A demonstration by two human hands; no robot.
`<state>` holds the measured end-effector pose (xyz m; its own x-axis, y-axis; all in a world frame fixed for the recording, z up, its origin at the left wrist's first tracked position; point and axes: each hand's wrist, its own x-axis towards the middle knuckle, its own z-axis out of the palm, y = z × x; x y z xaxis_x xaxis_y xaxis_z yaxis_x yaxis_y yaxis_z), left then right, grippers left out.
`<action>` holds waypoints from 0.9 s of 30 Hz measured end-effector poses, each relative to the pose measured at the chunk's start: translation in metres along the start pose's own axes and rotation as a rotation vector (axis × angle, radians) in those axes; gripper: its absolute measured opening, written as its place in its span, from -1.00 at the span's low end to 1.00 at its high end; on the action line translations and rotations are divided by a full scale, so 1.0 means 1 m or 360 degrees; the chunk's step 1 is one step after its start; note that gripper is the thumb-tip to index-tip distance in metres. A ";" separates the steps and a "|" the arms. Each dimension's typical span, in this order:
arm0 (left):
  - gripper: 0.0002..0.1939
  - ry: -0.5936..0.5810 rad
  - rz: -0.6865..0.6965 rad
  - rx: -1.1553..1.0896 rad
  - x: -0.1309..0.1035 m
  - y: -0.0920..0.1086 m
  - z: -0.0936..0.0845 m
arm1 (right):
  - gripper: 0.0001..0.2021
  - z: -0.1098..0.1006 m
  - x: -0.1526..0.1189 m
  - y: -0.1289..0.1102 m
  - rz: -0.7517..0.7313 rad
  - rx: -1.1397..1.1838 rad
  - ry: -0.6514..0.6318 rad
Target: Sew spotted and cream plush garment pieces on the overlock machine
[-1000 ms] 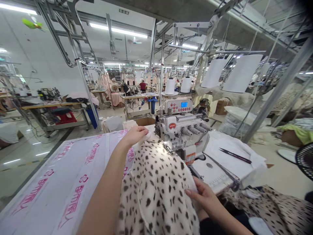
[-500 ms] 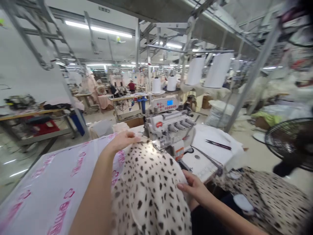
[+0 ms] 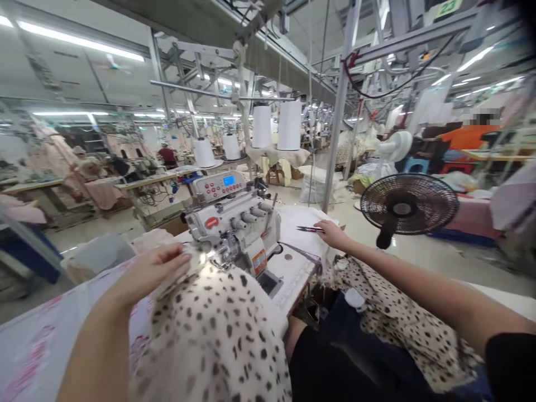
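Observation:
My left hand (image 3: 153, 271) pinches the upper left edge of a cream plush fabric with dark spots (image 3: 226, 335). The fabric runs down from the lit needle area of a white overlock sewing machine (image 3: 234, 223) over my lap, and its edge lies at the presser foot. Out to the right, my right hand (image 3: 335, 234) has its fingers closed on the near end of dark tweezers (image 3: 309, 229). Their two pointed tips face left over the white cloth (image 3: 288, 218) on the machine table.
More spotted fabric (image 3: 397, 301) hangs by my right side, under my forearm. A black fan (image 3: 408, 204) stands beyond it. White thread cones (image 3: 290, 125) rise behind the machine. Plastic sheeting with pink print (image 3: 37, 357) covers the left surface. A person in orange (image 3: 471, 137) is far right.
My right hand has let go of the fabric's right edge and moved right to the tweezers. My left hand still holds the fabric. The view has turned right.

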<state>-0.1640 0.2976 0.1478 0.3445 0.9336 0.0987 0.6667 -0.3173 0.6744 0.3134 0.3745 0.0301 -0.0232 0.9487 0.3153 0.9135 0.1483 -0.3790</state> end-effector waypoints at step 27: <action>-0.67 0.0247 0.0030 -0.0171 0.000 0.007 0.015 | -0.68 -0.058 -0.037 -0.162 -0.0696 0.0713 -0.0099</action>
<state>-0.1497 0.2929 0.1416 0.2445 0.9448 0.2182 0.5839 -0.3231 0.7447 0.1895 0.2990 0.1303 -0.3921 0.7862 0.4776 0.5553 0.6162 -0.5585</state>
